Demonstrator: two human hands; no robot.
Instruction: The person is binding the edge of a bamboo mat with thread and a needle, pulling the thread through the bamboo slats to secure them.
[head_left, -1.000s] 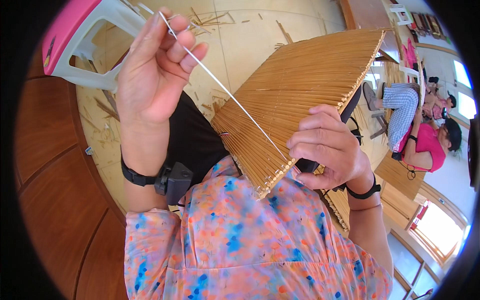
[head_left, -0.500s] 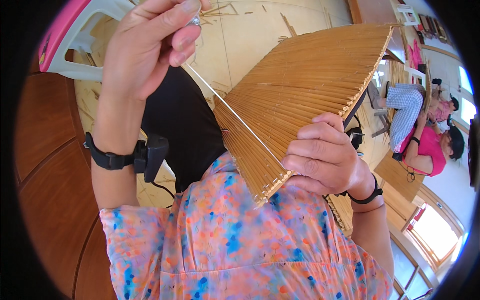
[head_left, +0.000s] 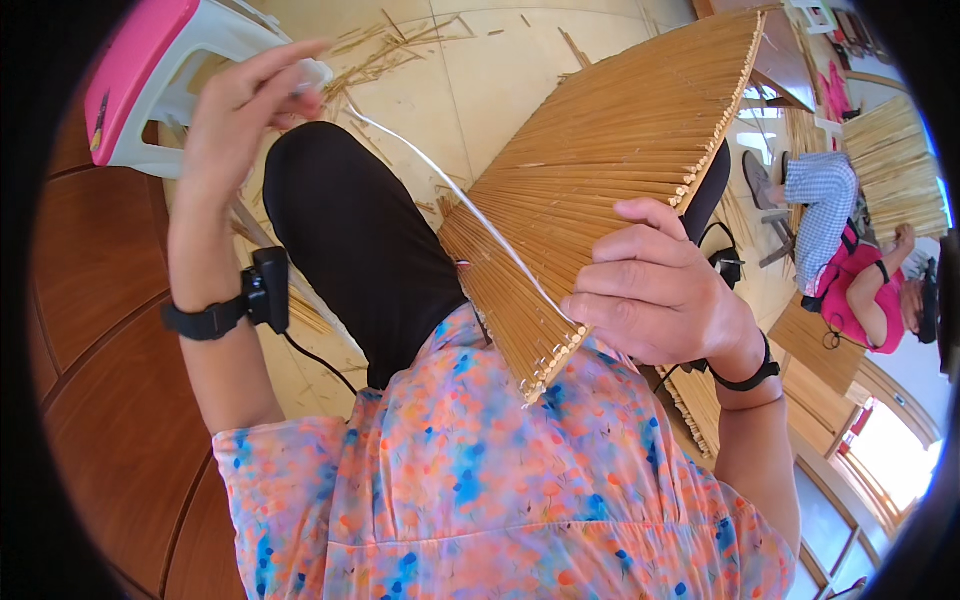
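- While viewed from above, shows a panel of golden-brown stalks [head_left: 600, 140] slanting across the lap, with the near corner against the floral blouse [head_left: 470, 460].
- Note the fingers of the right hand [head_left: 660, 285], closed over the panel's right edge near that corner, with the thumb mostly hidden.
- Note the left hand [head_left: 240, 115], raised beside the knee of the black trousers [head_left: 350, 230], blurred, with fingers loosely bent; cannot tell whether gripping anything.
- Trace a white cord [head_left: 460, 195] from just beside the left fingertips, over the panel, to the right edge beside the right fingers.
- Observe loose stalks [head_left: 400, 45] on the floor [head_left: 490, 95].
- Observe a pink-and-white stool [head_left: 145, 55], bearing a slim tool [head_left: 100, 118] near the top's lower corner.
- At right, observe a co-worker [head_left: 865, 300] in pink, near another stalk panel [head_left: 890, 165].
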